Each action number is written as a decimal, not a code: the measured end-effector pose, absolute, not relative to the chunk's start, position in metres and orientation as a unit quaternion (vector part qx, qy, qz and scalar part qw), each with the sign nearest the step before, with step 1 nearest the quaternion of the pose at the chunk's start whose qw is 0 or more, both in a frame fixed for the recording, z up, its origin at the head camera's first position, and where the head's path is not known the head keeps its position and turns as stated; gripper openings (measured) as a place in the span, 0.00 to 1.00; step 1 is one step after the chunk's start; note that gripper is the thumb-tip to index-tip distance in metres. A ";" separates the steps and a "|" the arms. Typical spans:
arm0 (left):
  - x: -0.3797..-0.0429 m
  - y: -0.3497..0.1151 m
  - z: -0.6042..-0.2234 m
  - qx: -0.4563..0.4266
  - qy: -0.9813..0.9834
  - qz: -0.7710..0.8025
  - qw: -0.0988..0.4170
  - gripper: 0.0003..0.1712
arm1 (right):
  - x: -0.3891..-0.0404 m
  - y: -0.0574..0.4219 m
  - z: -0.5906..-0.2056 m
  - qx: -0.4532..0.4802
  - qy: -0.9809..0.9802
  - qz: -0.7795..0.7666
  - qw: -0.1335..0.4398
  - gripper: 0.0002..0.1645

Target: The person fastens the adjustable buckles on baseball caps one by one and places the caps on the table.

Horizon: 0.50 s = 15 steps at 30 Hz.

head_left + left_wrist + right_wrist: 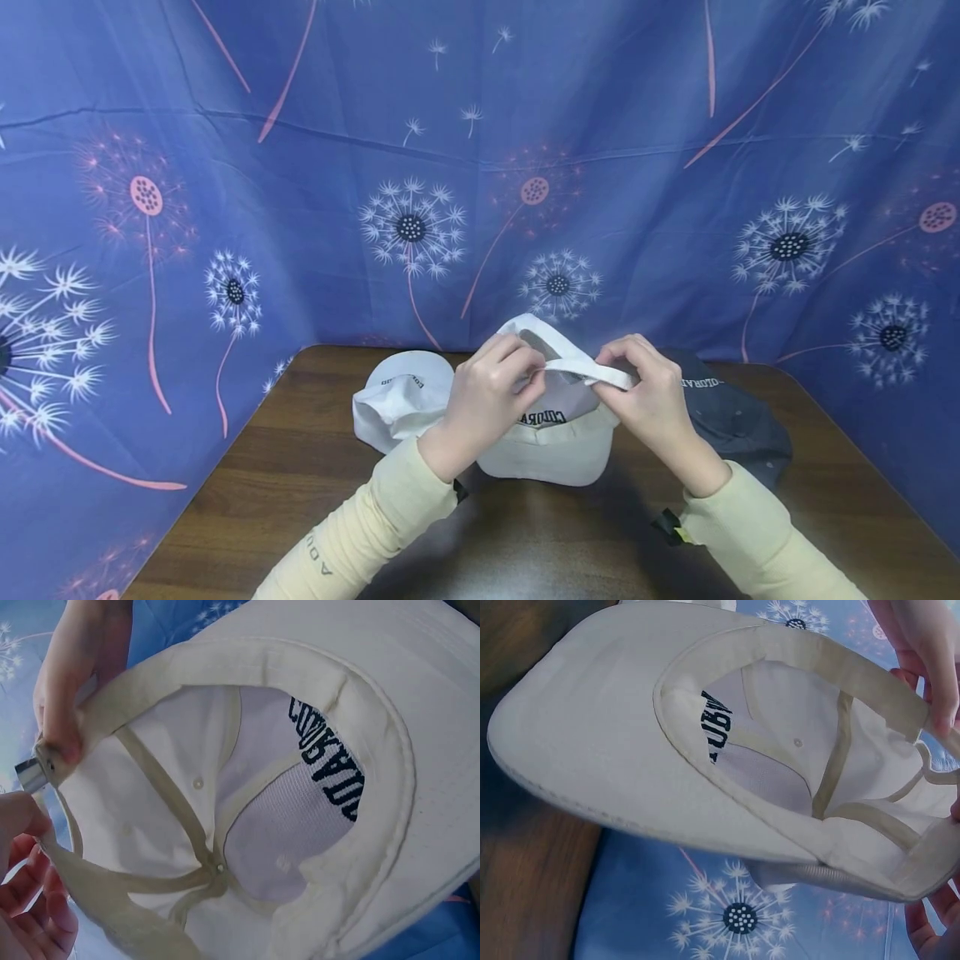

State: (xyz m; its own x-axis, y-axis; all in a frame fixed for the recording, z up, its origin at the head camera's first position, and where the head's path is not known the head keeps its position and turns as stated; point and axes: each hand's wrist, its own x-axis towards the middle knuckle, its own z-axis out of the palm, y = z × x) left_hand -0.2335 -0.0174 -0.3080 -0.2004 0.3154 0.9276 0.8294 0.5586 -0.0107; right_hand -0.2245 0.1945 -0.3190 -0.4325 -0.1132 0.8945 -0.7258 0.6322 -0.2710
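Both hands hold up a white baseball cap [558,457], its brim towards me and its hollow inside filling both wrist views. My left hand [491,379] pinches one end of the back strap [581,367]. At the other side, my right hand [648,387] grips the strap between thumb and fingers. A small metal buckle [31,775] shows on the strap in the left wrist view. Dark embroidered lettering [324,757] is seen from within the front panel. Whether the strap runs through the buckle, I cannot tell.
To the left, another white cap [405,396] lies on the brown wooden table [262,467]. A dark grey cap [738,421] with white lettering lies at the right, partly behind my right hand. Blue cloth [480,100] with dandelion prints hangs behind and at both sides.
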 end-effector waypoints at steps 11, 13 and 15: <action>-0.230 -0.035 -0.306 -0.378 -0.718 -0.311 0.495 0.05 | -0.224 0.201 -0.318 0.277 -0.765 0.344 0.469 0.10; -0.228 -0.039 -0.307 -0.380 -0.715 -0.319 0.493 0.05 | -0.224 0.202 -0.317 0.274 -0.765 0.349 0.468 0.10; -0.226 -0.043 -0.308 -0.384 -0.714 -0.320 0.489 0.06 | -0.224 0.202 -0.316 0.268 -0.764 0.354 0.468 0.10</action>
